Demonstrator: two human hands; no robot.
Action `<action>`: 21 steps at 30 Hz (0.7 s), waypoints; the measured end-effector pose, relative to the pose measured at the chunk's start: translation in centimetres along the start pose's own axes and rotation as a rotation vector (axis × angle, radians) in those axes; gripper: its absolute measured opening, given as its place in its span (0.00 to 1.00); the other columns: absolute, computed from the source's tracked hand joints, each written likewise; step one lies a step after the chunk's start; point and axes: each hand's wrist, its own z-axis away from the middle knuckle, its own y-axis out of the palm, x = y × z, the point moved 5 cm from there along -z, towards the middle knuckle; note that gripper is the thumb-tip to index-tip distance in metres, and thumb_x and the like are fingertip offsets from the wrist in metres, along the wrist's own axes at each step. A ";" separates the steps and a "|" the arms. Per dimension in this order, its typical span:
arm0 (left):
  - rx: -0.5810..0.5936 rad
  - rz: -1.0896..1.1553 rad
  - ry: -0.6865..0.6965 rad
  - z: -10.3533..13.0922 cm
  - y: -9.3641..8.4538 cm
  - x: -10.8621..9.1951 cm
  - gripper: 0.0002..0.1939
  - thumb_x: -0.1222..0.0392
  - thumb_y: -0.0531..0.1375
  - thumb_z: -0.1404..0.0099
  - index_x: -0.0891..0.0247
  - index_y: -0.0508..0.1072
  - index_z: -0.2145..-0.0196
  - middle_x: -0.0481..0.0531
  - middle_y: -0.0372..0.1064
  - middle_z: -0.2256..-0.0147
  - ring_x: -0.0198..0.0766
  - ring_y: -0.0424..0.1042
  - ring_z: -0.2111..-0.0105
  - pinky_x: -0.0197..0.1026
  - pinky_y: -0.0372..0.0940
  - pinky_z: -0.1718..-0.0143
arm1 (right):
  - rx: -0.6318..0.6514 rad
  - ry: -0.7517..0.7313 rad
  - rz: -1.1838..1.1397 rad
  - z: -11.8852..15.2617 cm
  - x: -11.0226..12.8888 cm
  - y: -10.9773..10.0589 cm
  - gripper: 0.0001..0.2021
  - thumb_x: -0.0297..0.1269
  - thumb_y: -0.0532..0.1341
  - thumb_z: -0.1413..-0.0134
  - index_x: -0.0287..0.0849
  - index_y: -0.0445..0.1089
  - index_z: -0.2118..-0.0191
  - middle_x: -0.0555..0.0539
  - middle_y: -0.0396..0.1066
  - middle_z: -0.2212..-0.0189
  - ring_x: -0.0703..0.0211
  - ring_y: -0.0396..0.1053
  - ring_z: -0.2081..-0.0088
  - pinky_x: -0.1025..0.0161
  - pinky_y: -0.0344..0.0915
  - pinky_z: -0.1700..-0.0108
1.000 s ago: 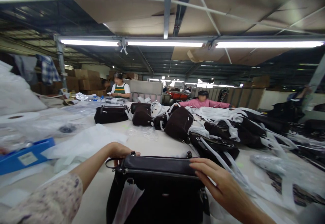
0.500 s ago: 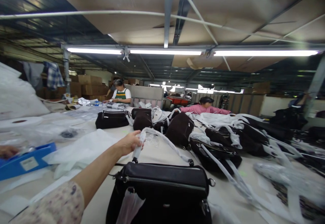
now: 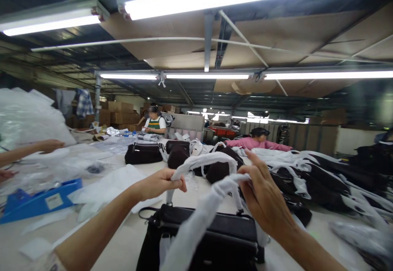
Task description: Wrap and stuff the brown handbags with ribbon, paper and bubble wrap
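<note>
A black handbag (image 3: 229, 226) stands on the table right in front of me, its silver fittings partly visible. Its top handle (image 3: 208, 158) is wrapped in white paper and arches upward. My left hand (image 3: 161, 184) is closed around the left side of that handle. On the right, my right hand (image 3: 265, 197) pinches a long white-wrapped strap (image 3: 196, 226) between thumb and fingers. This strap runs down toward me, crossing in front of the bag and hiding part of it.
A blue tape dispenser (image 3: 46, 199) and white tissue sheets (image 3: 107, 185) lie to the left, near a co-worker's hand (image 3: 50, 145). Several black bags (image 3: 144, 152) with white-wrapped straps fill the far side and right. Two people work across the table.
My right hand has come into view with the white-wrapped strap raised in it. My left hand keeps hold of the handle. The camera has tipped upward, and a co-worker's arm has appeared at left.
</note>
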 end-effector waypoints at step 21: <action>0.553 0.650 -0.118 -4.6 3.0 -3.8 0.11 0.65 0.66 0.47 0.70 0.72 0.66 0.47 0.68 0.78 0.34 0.68 0.78 0.49 0.71 0.62 | 0.326 0.098 -0.072 -10.2 -4.8 6.7 0.10 0.40 0.49 0.48 0.46 0.64 0.64 0.45 0.73 0.72 0.51 0.71 0.69 0.57 0.64 0.66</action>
